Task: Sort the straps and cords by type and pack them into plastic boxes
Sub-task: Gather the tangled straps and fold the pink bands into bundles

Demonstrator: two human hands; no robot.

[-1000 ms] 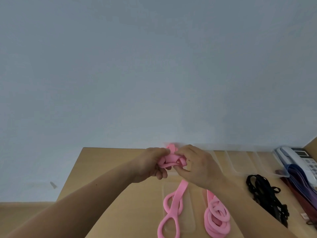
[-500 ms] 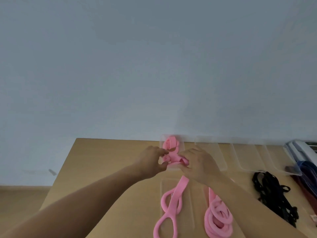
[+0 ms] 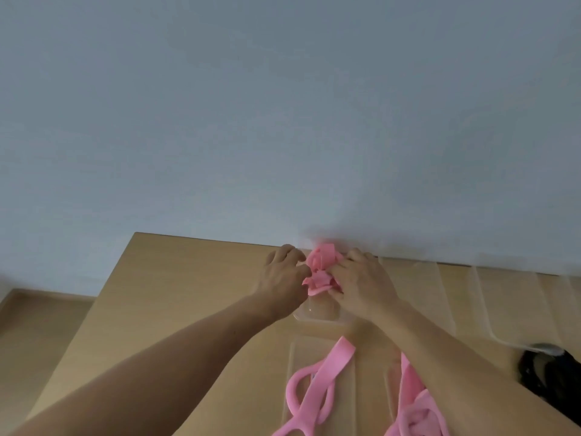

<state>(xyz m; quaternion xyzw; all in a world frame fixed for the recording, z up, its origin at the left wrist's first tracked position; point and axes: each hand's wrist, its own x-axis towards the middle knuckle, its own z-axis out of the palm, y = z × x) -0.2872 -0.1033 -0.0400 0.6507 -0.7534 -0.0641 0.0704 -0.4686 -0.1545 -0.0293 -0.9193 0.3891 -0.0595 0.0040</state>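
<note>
The left hand (image 3: 284,275) and the right hand (image 3: 361,284) sit either side of a folded pink strap (image 3: 320,272), fingers curled onto it and pinching it between them at the open top of a clear plastic box (image 3: 317,314) by the far edge of the tabletop (image 3: 188,294). The strap looks light, soft and springy, likely to unfold once let go, so it is best gripped across the folds, squeezing the whole bundle.

The bundle (image 3: 322,262) is plain pink, and so are the strap (image 3: 327,376) and the coil (image 3: 412,391). The boxes (image 3: 456,294) are clear. The blurred cords (image 3: 556,379) look black, perhaps with some dark blue. The table (image 3: 188,294) is plain tan and the wall (image 3: 283,121) is pale grey-blue.
</note>
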